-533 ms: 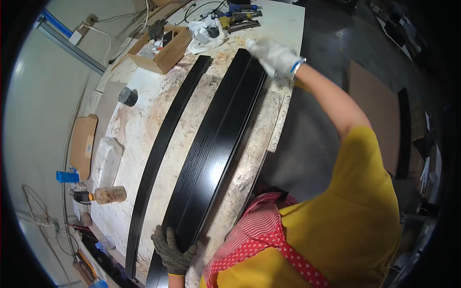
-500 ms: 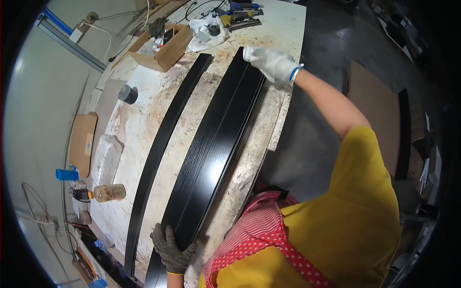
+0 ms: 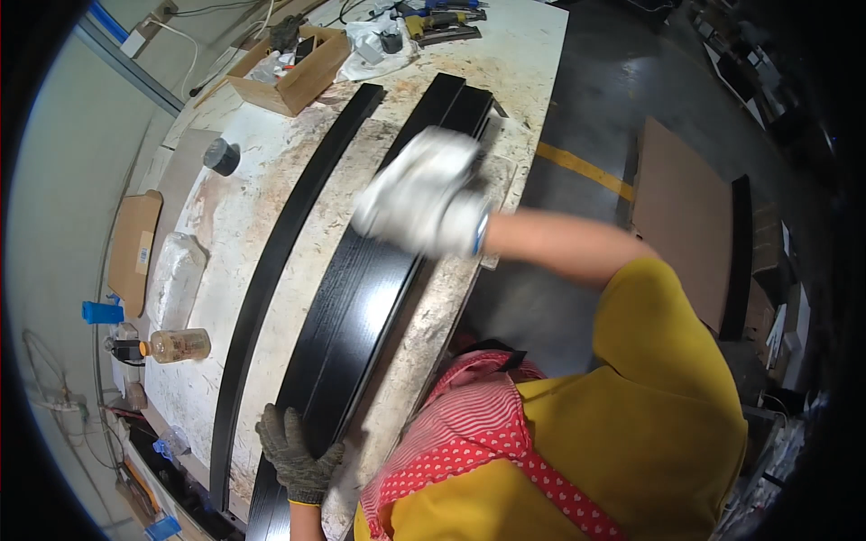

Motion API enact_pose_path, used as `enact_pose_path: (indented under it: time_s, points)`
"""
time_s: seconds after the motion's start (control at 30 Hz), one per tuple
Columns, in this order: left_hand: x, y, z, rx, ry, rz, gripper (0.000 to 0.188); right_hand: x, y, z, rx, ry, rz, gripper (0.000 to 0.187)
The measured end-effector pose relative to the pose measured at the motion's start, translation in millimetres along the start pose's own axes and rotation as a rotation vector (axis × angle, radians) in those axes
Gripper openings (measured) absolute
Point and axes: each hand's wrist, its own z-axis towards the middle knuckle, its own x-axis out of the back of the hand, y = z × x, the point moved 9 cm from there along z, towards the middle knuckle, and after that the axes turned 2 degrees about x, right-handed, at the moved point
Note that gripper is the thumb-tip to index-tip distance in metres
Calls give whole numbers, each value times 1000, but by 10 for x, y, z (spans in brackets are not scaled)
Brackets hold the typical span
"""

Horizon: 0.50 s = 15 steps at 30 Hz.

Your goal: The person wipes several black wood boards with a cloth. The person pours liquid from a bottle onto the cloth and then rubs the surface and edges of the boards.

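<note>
A long glossy black plank [image 3: 347,293] with grooved edges lies lengthwise on the worktable, apparently on top of another black piece whose end shows at the far right. My left hand [image 3: 296,458], in a dark grey knit glove, rests on the plank's near part with fingers spread. Over the plank's middle is my right hand [image 3: 424,194] in a white glove; motion smears its fingers, and whether it touches the surface or holds anything is unclear. To the left runs a narrow black strip [image 3: 281,248], separate from the plank.
The stained white worktable [image 3: 262,194] carries an open wooden box [image 3: 293,83], a dark round container [image 3: 221,157], a plastic-wrapped white block [image 3: 178,281] and a bottle [image 3: 179,345]. Power tools [image 3: 444,22] lie at the far end. A brown panel [image 3: 681,221] stands beyond the right side.
My right hand has swept from the plank's far end back toward me, to its middle, uncovering that end. My left hand stays on the near part. The whole view has shifted slightly.
</note>
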Motion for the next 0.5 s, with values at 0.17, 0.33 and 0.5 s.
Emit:
enact_pose_path:
  time_s: [0.17, 0.33, 0.5]
  points:
    - [119, 39, -26, 48, -3, 8, 97, -758, -990, 28, 121, 191, 361, 17]
    - [176, 52, 123, 8, 32, -25, 95, 583, 1049, -101, -316, 286, -539, 19]
    - [262, 51, 46, 47, 90, -78, 94, -155, 173, 257, -199, 215, -116, 25]
